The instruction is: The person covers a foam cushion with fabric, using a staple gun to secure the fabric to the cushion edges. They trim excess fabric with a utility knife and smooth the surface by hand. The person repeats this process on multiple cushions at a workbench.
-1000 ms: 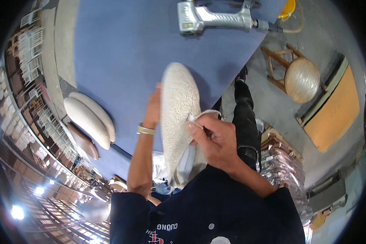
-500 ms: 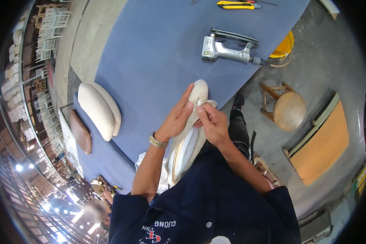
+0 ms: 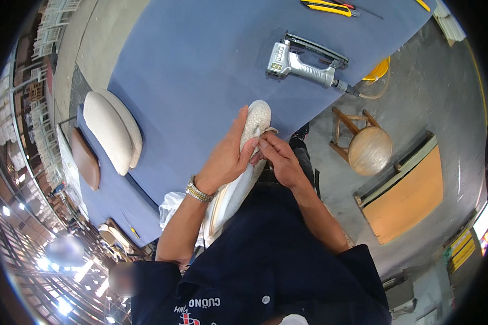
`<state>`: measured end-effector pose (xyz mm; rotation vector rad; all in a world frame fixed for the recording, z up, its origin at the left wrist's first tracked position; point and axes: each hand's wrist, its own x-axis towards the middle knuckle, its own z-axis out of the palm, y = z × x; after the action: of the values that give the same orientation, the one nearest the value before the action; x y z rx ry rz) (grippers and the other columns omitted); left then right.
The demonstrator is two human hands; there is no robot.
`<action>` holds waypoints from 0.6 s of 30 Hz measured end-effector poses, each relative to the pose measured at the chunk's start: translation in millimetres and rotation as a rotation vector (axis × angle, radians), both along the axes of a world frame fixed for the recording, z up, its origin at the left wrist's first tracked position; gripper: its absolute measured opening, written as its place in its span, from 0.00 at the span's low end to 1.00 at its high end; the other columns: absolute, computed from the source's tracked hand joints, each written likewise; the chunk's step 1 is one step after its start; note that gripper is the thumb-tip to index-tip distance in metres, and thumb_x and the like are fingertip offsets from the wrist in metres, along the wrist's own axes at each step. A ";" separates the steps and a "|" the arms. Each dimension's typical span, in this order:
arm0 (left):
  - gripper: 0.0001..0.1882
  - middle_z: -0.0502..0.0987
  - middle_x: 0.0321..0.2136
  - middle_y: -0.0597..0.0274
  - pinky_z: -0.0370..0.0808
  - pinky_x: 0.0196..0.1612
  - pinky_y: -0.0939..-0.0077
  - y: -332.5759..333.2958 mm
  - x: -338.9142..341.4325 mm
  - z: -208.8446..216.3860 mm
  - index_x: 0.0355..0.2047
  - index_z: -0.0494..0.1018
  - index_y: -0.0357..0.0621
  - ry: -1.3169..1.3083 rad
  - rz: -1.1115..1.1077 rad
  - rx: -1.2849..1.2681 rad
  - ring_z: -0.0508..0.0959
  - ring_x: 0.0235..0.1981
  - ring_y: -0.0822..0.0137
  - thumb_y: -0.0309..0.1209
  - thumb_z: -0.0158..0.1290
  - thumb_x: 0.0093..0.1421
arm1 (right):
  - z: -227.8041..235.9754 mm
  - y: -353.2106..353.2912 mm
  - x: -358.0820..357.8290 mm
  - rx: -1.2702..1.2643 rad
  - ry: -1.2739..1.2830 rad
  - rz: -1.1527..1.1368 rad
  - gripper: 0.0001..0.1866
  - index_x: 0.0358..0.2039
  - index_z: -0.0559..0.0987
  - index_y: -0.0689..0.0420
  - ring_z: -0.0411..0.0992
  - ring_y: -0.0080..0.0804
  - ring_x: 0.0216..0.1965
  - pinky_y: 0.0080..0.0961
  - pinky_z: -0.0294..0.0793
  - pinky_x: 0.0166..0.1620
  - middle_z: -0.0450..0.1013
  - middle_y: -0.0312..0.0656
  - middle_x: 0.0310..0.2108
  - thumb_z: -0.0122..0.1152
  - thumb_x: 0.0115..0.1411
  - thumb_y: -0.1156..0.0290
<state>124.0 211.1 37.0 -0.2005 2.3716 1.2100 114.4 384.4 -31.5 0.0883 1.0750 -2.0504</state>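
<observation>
Head view: the left hand [image 3: 225, 162] clasps the cream seat pad [image 3: 244, 162], held on edge against the body at the near rim of the blue desk [image 3: 200, 59]; the right hand [image 3: 279, 160] pinches its fabric edge (a loose flap) in a closed grip. Pull the cloth taut and evenly, I judge. No containers show; the staple gun [image 3: 303, 62] lies apart.

Blue worktable [image 3: 190, 59], grey concrete floor [image 3: 434, 97], wooden stool [image 3: 366, 146].
</observation>
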 end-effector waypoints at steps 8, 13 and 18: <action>0.36 0.67 0.64 0.34 0.73 0.60 0.54 2.0 -3.4 8.0 0.74 0.49 0.39 0.089 -0.004 -0.172 0.74 0.59 0.38 0.40 0.49 0.72 | -9.9 57.3 -120.2 0.874 0.725 0.020 0.21 0.55 0.77 0.59 0.79 0.36 0.41 0.31 0.79 0.45 0.79 0.44 0.40 0.68 0.61 0.70; 0.36 0.66 0.66 0.37 0.74 0.59 0.53 6.8 -4.1 -0.3 0.73 0.51 0.39 0.127 -0.043 -0.256 0.75 0.58 0.39 0.40 0.49 0.71 | -66.9 37.0 -181.6 1.326 1.233 0.364 0.37 0.63 0.70 0.53 0.70 0.56 0.55 0.46 0.73 0.57 0.72 0.52 0.57 0.70 0.51 0.75; 0.36 0.67 0.65 0.37 0.76 0.57 0.51 10.5 1.2 -11.0 0.72 0.51 0.39 0.207 -0.026 -0.255 0.76 0.56 0.37 0.42 0.49 0.71 | -41.5 35.5 -183.2 1.165 1.153 0.276 0.35 0.60 0.75 0.53 0.74 0.53 0.54 0.44 0.75 0.56 0.75 0.54 0.54 0.70 0.48 0.75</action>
<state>125.2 221.6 26.0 -0.1301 2.6980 0.9532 -68.8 419.9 -73.0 -0.6860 2.6559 -0.8562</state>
